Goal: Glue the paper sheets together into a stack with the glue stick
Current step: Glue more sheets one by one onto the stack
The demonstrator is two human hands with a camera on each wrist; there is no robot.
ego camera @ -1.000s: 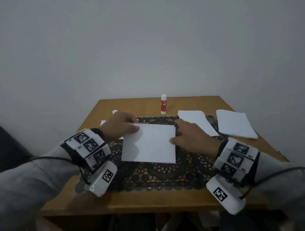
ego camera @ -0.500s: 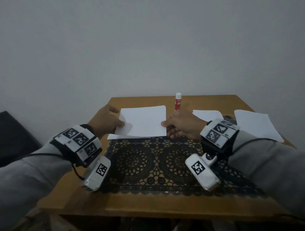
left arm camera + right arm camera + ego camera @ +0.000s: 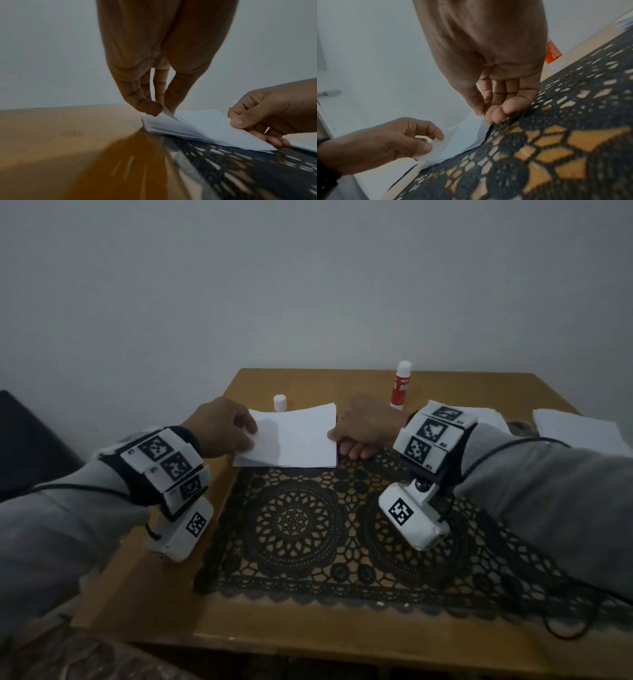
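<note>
While pinched, top sheet spans left hand, right hand

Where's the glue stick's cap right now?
In the head view, the white cap stands on the bare table behind the paper stack, left of the upright glue stick.

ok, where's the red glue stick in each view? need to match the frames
Head: the red glue stick with the white top stands upright at the table's far edge, just beyond the right hand.
Left wrist: only a red sliver shows behind the right hand's knuckles; probably the stick.
Right wrist: an orange-red label strip shows at the hand's right edge.
Shared landmark: the black lace mat under the white paper stack.
</note>
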